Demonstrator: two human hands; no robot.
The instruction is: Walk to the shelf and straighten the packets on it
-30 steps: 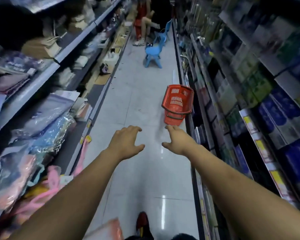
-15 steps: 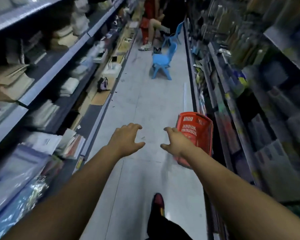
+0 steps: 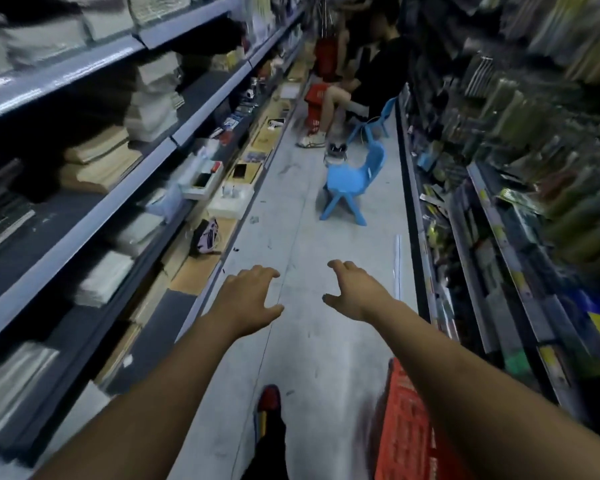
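so far nothing is picked up: the left hand (image 3: 248, 299) and right hand (image 3: 355, 294) hang spread and empty mid-frame above the aisle floor (image 3: 309, 220), the red basket (image 3: 400, 427) untouched at lower right under the right forearm.

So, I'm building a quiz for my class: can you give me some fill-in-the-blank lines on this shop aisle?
1. Both hands, left hand and right hand, hold ____.
2. The basket under the right arm is ____.
3. The nearest chair is ____.
Missing words: nothing; red; blue.
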